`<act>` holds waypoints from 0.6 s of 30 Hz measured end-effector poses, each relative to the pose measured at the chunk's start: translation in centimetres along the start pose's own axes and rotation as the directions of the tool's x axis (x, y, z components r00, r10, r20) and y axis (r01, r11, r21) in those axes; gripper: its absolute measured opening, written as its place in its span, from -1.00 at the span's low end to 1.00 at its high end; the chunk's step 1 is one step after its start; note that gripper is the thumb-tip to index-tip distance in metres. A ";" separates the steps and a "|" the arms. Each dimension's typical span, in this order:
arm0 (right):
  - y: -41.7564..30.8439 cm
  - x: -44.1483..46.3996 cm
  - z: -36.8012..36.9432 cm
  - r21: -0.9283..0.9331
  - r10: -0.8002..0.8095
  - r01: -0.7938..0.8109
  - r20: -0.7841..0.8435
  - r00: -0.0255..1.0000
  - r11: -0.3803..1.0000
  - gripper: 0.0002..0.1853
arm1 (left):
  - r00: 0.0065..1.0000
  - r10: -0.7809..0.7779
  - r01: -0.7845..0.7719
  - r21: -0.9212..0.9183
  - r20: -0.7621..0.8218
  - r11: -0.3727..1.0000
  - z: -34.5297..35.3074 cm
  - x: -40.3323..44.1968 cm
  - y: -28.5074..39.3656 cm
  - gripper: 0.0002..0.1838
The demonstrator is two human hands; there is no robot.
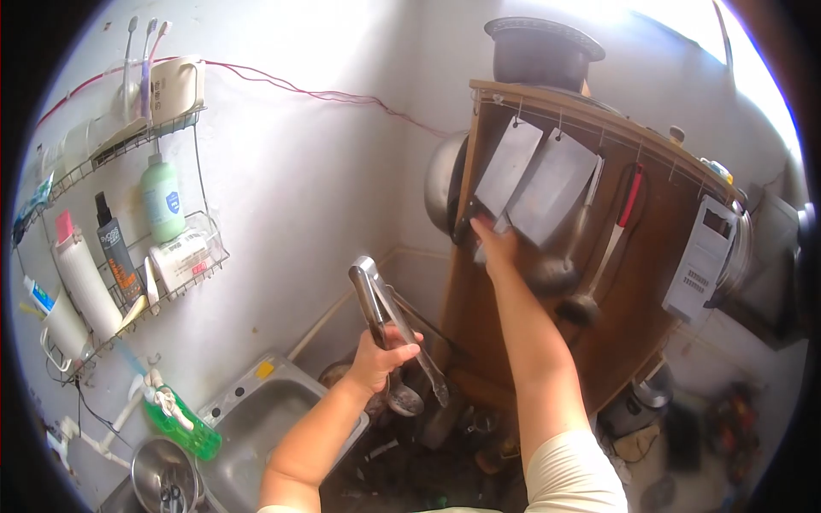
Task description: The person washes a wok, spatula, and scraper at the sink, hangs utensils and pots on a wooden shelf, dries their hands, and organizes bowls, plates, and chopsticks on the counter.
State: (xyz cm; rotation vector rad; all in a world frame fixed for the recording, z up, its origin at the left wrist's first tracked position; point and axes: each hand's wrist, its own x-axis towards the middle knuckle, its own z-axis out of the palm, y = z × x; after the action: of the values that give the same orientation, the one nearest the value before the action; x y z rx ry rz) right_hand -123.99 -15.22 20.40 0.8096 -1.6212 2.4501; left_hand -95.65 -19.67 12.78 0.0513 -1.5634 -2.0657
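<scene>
My left hand (382, 359) is closed around metal tongs (369, 291) and a metal ladle (404, 398), held above the dark area right of the sink. My right hand (496, 242) reaches up to the brown board, its fingers at the black handle of a cleaver (510, 167) that hangs blade up from a hook. Beside it hangs a second, wider cleaver (552, 190). To the right hang a dark ladle (554, 275) and a long spatula with a red handle (631, 195). The exact grip of my right fingers is partly hidden.
A steel sink (256, 427) lies at lower left, with a green bottle (184, 425) and a steel bowl (164, 474) beside it. A wire rack (175, 126) holds toiletries on the left wall. A dark pot (546, 58) stands on the board's top. A wok (445, 184) hangs at its left edge.
</scene>
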 end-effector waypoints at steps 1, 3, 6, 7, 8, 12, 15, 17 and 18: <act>0.5 0.3 -0.1 0.034 -0.011 0.010 0.025 1.000 0.999 -0.55 | 1.000 0.003 -0.003 -0.006 0.005 1.000 0.3 0.0 0.0 -0.73; 2.4 1.7 -0.5 0.101 -0.032 0.024 0.083 0.996 0.995 -0.53 | 1.000 0.012 -0.012 -0.020 0.006 1.000 0.7 -0.1 0.1 -0.73; 3.5 2.6 -0.6 0.072 0.005 -0.016 0.148 0.989 0.997 -0.52 | 0.999 0.022 -0.021 -0.040 0.028 0.999 0.7 -0.3 0.2 -0.74; 3.6 2.7 -0.3 0.107 -0.024 0.008 0.147 0.989 0.994 -0.53 | 1.000 0.015 -0.014 -0.036 0.023 0.999 0.6 -0.5 0.2 -0.74; 3.6 2.8 -0.1 0.143 -0.053 0.032 0.143 0.988 0.989 -0.53 | 1.000 0.007 -0.007 -0.030 0.019 1.000 0.6 -0.6 0.3 -0.74; 3.3 2.4 0.5 0.218 -0.053 0.017 0.162 0.985 0.976 -0.54 | 1.000 -0.005 0.005 -0.011 0.009 1.000 -0.2 -1.1 0.2 -0.74; 0.7 0.3 0.8 0.299 -0.076 -0.004 0.255 0.964 0.954 -0.54 | 0.999 -0.040 0.040 -0.016 -0.004 0.999 -0.5 -1.4 0.4 -0.74; -0.8 -0.7 0.6 0.328 -0.064 -0.050 0.327 0.943 0.943 -0.55 | 0.999 -0.036 0.036 -0.016 -0.005 0.999 -0.7 -1.5 0.4 -0.74; -1.6 -1.1 0.6 0.341 -0.060 -0.073 0.364 0.930 0.937 -0.56 | 0.999 -0.032 0.032 -0.018 -0.006 0.999 -0.7 -1.6 0.4 -0.74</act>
State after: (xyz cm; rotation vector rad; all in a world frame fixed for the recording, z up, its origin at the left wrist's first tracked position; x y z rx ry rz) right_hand -122.22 -14.81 21.37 1.3929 -1.2833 2.7630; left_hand -93.88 -19.70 12.46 0.0771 -1.5500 -2.1019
